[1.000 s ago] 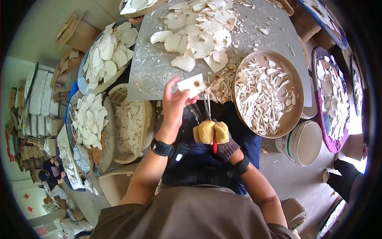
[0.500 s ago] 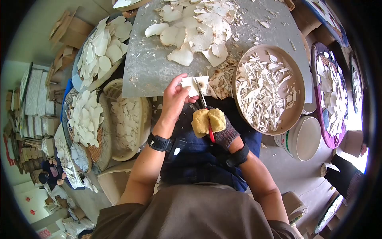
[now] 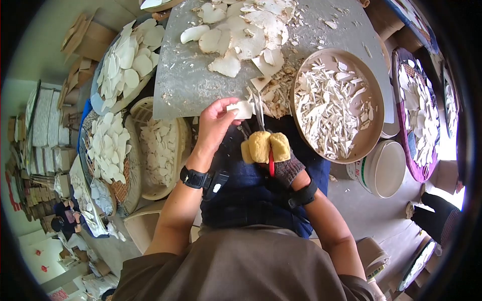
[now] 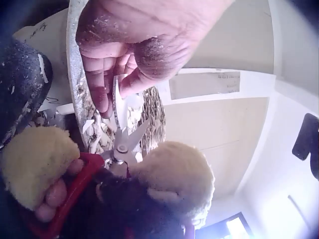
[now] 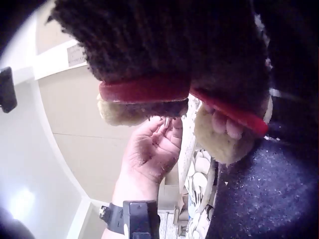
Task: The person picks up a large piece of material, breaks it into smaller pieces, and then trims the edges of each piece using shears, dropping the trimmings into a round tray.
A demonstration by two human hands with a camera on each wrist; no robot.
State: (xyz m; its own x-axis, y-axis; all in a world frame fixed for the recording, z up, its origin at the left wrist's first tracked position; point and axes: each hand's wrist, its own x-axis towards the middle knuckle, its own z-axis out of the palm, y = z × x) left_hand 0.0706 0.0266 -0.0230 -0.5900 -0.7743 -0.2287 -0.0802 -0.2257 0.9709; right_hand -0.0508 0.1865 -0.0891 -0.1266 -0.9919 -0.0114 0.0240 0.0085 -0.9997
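In the head view my left hand (image 3: 213, 124) pinches a small white slice (image 3: 243, 110) between thumb and fingers, near the table's front edge. My right hand (image 3: 288, 173), in a dark knitted glove, grips red-handled scissors (image 3: 259, 115) with thick yellow foam (image 3: 259, 148) around the handles. Their blades stand apart just right of the slice. In the left wrist view the spread scissors (image 4: 122, 148) point up at the slice (image 4: 119, 102), which is held edge-on. A brown-marked offcut (image 3: 260, 82) shows beyond the blade tips, over the table.
A pile of large white slices (image 3: 246, 37) lies on the grey table (image 3: 183, 83), with brown scraps (image 3: 276, 95) beside it. A round tray (image 3: 371, 98) of white strips overhangs the table's right front. Baskets of slices (image 3: 160, 150) stand left, a white bucket (image 3: 389, 168) right.
The blades closed across the slice and have spread again. The brown-spotted end has come off it and shows farther up, while my left hand has drawn slightly left with the white part.
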